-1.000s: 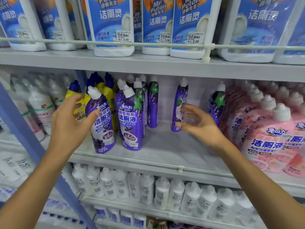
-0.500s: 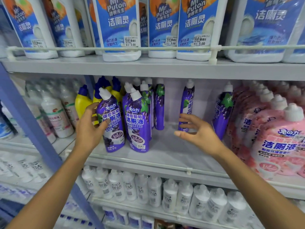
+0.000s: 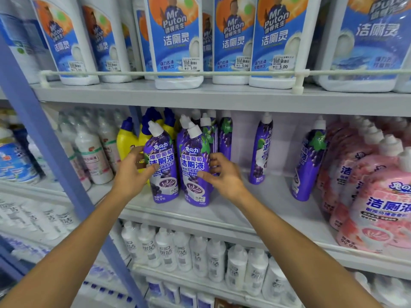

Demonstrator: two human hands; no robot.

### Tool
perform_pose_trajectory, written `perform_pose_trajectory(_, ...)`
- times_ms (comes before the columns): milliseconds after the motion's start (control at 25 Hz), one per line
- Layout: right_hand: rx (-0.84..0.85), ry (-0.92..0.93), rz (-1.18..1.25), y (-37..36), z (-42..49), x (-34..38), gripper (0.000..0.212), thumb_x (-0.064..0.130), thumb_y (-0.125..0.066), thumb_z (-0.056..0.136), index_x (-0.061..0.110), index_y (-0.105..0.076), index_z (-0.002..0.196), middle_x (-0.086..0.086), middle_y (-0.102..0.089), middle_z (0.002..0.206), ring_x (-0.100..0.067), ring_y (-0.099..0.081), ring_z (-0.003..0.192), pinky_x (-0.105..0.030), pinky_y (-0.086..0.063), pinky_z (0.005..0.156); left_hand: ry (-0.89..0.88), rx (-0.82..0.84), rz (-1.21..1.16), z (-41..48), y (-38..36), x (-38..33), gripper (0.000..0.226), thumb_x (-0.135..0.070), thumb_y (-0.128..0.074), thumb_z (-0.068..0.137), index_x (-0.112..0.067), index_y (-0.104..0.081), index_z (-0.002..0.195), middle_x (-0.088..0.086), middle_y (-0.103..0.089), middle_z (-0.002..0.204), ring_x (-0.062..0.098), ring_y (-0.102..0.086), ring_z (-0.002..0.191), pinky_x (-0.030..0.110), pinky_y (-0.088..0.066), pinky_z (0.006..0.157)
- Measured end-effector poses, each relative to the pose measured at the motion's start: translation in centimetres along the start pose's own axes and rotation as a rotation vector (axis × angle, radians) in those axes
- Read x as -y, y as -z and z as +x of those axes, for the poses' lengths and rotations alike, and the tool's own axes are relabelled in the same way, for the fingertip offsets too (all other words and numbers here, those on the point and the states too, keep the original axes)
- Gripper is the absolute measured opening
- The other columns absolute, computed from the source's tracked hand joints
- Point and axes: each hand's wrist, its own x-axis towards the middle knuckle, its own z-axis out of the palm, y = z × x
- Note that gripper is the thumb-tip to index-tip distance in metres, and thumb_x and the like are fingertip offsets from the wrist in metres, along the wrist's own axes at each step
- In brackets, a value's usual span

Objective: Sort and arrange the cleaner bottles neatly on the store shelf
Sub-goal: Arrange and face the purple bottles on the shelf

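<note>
Here, grey store shelf (image 3: 266, 203) w/ purple bottles (image 3: 165, 172), blue upright (image 3: 44, 141) at left.

The light is bright, even and cool, from above and in front of me. It throws only faint, soft shadows on the grey metal shelf board (image 3: 255, 196), and the back of that bay is dimmer. A pale sheen lies on the glossy blue-labelled white plastic jugs (image 3: 175, 45) overhead.

Sharpest are the left purple plastic bottle (image 3: 164, 181) and the right purple plastic bottle (image 3: 191, 161), between my left hand (image 3: 131, 174) and right hand (image 3: 224, 176).

The white plastic bottles (image 3: 93, 156) at the left edge smear. The pink plastic bottles (image 3: 378, 207) at the right look soft and stretched. The blue metal upright (image 3: 44, 141) slants with lens bend.
</note>
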Motion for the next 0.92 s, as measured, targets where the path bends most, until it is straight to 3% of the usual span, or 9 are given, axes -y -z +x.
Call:
perform_pose_trajectory(80,-0.011,0.005,-0.036,0.3,0.1,0.0,0.053,0.013,-0.084,0.082,0.008,-0.058,0.129,0.007,-0.065,0.096,-0.010,-0.064,0.082,-0.013,-0.055,0.070,0.026,0.022,0.011,0.4,0.5,0.3,0.050,-0.009,-0.078,0.086,-0.015,-0.054,0.129,0.016,-0.066,0.107,0.022,-0.070,0.089,0.033,-0.061,0.074)
perform_pose_trajectory(120,-0.016,0.001,-0.052,0.6,0.1,-0.1,0.053,0.013,-0.085,0.082,0.008,-0.059,0.128,0.006,-0.066,0.096,-0.010,-0.064,0.081,-0.012,-0.054,0.070,0.042,0.039,0.000,0.4,0.8,0.1,0.049,-0.006,-0.078,0.086,-0.017,-0.054,0.127,0.014,-0.065,0.104,0.016,-0.071,0.083,0.032,-0.061,0.070)
perform_pose_trajectory(200,-0.019,-0.005,-0.073,1.2,0.0,-0.4,0.053,0.017,-0.086,0.081,0.010,-0.059,0.127,0.002,-0.069,0.101,-0.013,-0.067,0.084,-0.014,-0.055,0.071,0.071,0.074,-0.060,0.4,1.4,-0.2,0.048,0.001,-0.074,0.086,-0.016,-0.052,0.126,0.010,-0.063,0.101,0.004,-0.070,0.074,0.022,-0.058,0.060)
perform_pose_trajectory(360,-0.011,-0.034,-0.060,1.8,0.0,-0.8,0.051,0.015,-0.082,0.085,0.010,-0.057,0.129,-0.001,-0.069,0.107,-0.010,-0.066,0.087,-0.007,-0.053,0.065,0.061,0.099,-0.101,0.2,1.9,0.2,0.048,0.000,-0.072,0.088,-0.013,-0.054,0.131,0.012,-0.064,0.106,0.023,-0.067,0.086,0.022,-0.058,0.060)
perform_pose_trajectory(480,0.005,-0.050,-0.051,1.3,0.4,-0.4,0.052,0.018,-0.079,0.088,0.013,-0.054,0.133,0.000,-0.066,0.113,-0.010,-0.065,0.094,-0.007,-0.053,0.064,0.075,0.080,-0.159,-0.3,1.7,-0.1,0.043,-0.002,-0.071,0.090,-0.031,-0.057,0.119,0.014,-0.064,0.109,0.020,-0.067,0.085,0.027,-0.062,0.064)
perform_pose_trajectory(600,0.023,-0.064,-0.027,0.9,0.6,-0.3,0.054,0.022,-0.079,0.088,0.015,-0.053,0.135,0.001,-0.066,0.118,-0.014,-0.065,0.103,-0.013,-0.055,0.071,0.106,0.071,-0.191,-0.8,1.8,-0.7,0.046,-0.003,-0.070,0.091,-0.039,-0.055,0.113,0.020,-0.061,0.116,0.021,-0.068,0.088,0.032,-0.063,0.067)
perform_pose_trajectory(760,0.039,-0.025,-0.026,2.0,-0.2,-0.2,0.058,0.021,-0.079,0.088,0.015,-0.052,0.139,0.002,-0.065,0.119,-0.015,-0.067,0.106,-0.020,-0.059,0.080,0.182,0.056,-0.181,-0.8,1.7,-1.4,0.044,-0.003,-0.072,0.089,-0.025,-0.054,0.123,0.025,-0.063,0.121,0.036,-0.068,0.099,0.032,-0.062,0.067)
perform_pose_trajectory(920,-0.016,0.078,-0.133,6.7,-3.4,-0.5,0.070,0.030,-0.084,0.082,0.018,-0.052,0.144,0.005,-0.064,0.130,-0.006,-0.064,0.114,-0.020,-0.056,0.092,0.077,-0.097,0.157,-3.1,2.9,-3.4,0.058,-0.020,-0.081,0.084,-0.014,-0.055,0.135,0.009,-0.067,0.118,0.030,-0.067,0.105,0.038,-0.055,0.080)
